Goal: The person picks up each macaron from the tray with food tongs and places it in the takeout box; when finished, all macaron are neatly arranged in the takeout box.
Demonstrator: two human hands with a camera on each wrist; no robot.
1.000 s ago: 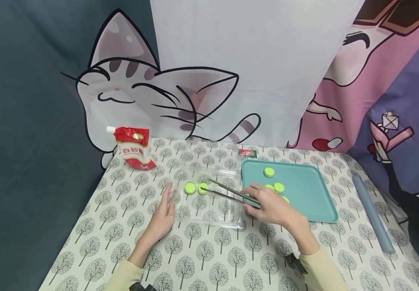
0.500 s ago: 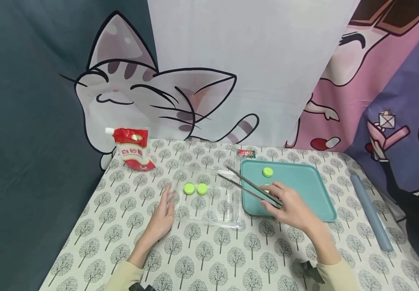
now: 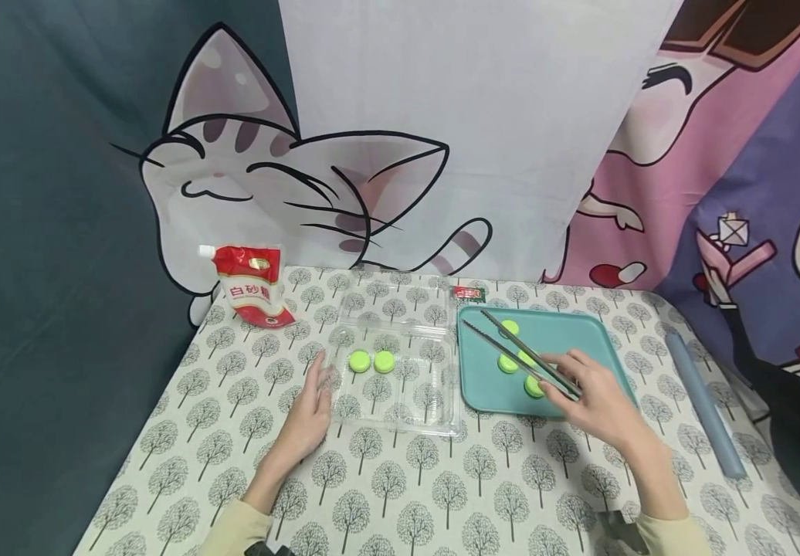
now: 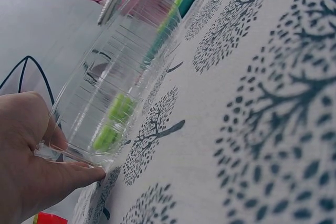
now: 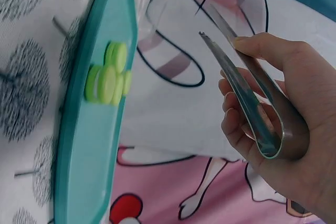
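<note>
My left hand (image 3: 306, 417) holds the left edge of a clear plastic clamshell box (image 3: 428, 394), thumb and fingers on either side of its wall in the left wrist view. Two green macarons (image 3: 384, 361) sit side by side in the box, whose lid is laid back. My right hand (image 3: 598, 401) grips metal tongs (image 5: 236, 87) near their bent end. The tongs' arms are spread with nothing between their tips, over a teal tray (image 3: 581, 332). On this tray lie several more green macarons (image 5: 107, 85), some touching each other.
A red and white pouch (image 3: 255, 286) with a white cap stands at the back left. Behind the box lies a small red and green packet (image 3: 469, 293). A blue-grey rod (image 3: 706, 405) lies along the right side. Printed curtains hang behind the table.
The tongs came away from the second macaron in the box, and my right hand carried them right, over the tray. My left hand stays at the box.
</note>
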